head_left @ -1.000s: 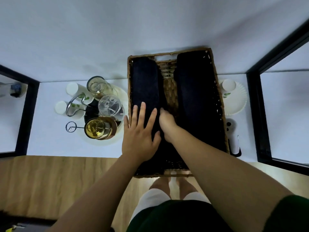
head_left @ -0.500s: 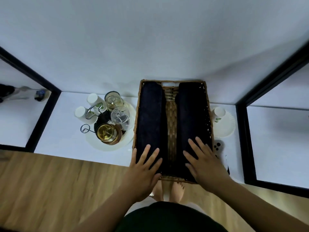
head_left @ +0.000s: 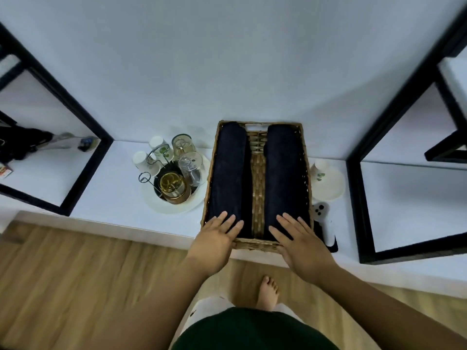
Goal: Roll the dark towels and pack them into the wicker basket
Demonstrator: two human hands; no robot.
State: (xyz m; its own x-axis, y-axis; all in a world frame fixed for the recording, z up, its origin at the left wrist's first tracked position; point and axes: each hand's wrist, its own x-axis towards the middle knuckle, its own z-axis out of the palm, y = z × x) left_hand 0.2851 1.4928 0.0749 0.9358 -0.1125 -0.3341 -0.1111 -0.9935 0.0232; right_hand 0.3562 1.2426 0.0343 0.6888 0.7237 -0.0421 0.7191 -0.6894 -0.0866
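A rectangular wicker basket (head_left: 257, 150) stands on the white shelf, its long side running away from me. Two rolled dark towels lie lengthwise in it: the left towel (head_left: 228, 170) along the left wall, the right towel (head_left: 284, 173) along the right wall, with a strip of bare wicker between them. My left hand (head_left: 217, 238) lies flat, fingers spread, over the near end of the left towel and the basket's near left corner. My right hand (head_left: 299, 238) rests the same way on the near end of the right towel. Neither hand grips anything.
Left of the basket, a white plate (head_left: 174, 208) holds a rack with glasses and paper cups. To the right sit a paper cup on a white plate (head_left: 331, 188) and a white-and-black device (head_left: 326, 223). Black frames flank the shelf. Wooden floor and my bare foot lie below.
Both hands have slid back from the basket's middle to its near end, the right hand moving onto the right towel. The camera has pulled back and the basket looks smaller.
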